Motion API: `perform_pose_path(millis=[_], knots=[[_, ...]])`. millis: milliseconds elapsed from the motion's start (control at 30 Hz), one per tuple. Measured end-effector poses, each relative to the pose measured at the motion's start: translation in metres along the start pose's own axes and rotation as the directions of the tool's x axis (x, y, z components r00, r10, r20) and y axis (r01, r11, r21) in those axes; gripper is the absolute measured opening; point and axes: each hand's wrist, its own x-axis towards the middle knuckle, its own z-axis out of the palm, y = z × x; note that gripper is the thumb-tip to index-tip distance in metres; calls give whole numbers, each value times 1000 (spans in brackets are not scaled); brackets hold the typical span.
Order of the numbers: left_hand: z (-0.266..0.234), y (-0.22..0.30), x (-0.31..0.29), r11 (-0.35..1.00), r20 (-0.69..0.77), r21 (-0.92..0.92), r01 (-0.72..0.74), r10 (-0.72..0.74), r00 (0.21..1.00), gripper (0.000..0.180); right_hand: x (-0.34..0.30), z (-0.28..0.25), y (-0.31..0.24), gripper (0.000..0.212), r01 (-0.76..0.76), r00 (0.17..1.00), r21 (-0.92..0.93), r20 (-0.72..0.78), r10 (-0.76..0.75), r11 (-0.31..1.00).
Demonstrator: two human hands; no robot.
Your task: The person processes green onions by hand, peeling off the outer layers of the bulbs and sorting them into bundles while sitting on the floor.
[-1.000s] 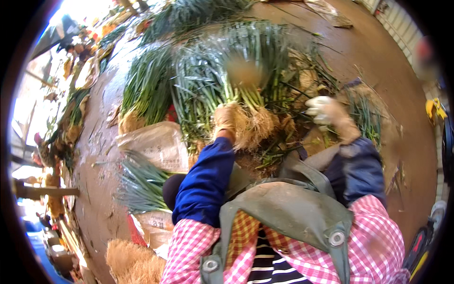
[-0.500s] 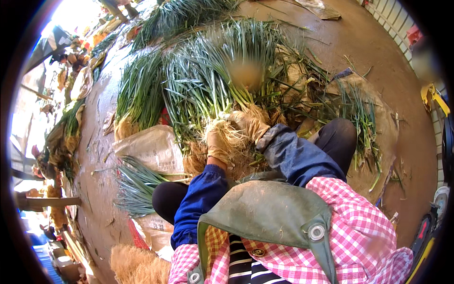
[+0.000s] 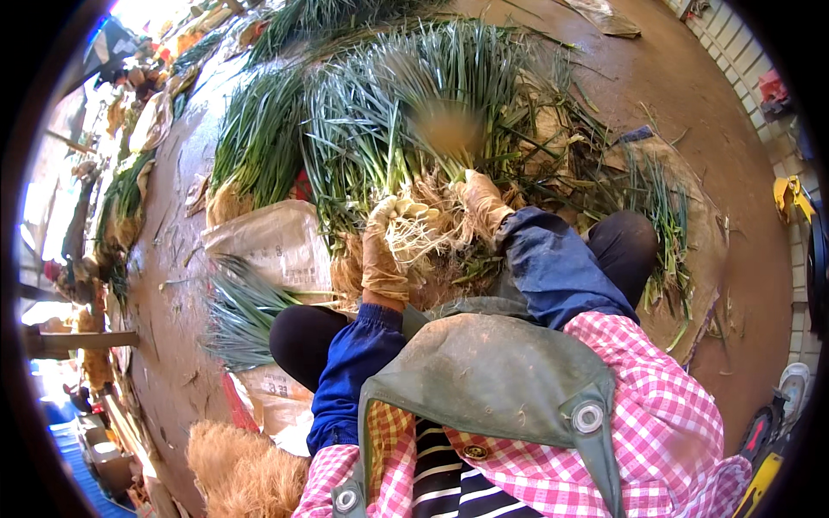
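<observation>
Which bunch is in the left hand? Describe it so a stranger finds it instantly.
Start at the big heap of long green leaves at upper centre. At its near edge, the gloved left hand holds a bunch of onion-like stalks. Its whitish, stringy roots set it apart from the tan, matted roots just left of that hand.

Tan gloves (image 3: 383,281) cover both hands (image 3: 377,246); also worn are blue oversleeves (image 3: 358,354), a pink-and-white checked shirt (image 3: 648,388), a green apron (image 3: 488,371) with round metal eyelets (image 3: 588,419), a black-and-white striped top (image 3: 438,470) and black trousers (image 3: 302,345).
</observation>
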Motion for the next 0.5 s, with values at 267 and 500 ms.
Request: perform_pose_path(millis=[267, 500], knots=[[-13, -37, -18, 940, -136, 338, 54, -8, 991, 20, -32, 4, -66, 42, 81, 990, 273, 92, -110, 959], [-30, -67, -7, 957, -154, 263, 123, -85, 984, 26, 9, 26, -33, 30, 202, 940, 238, 226, -257, 950]])
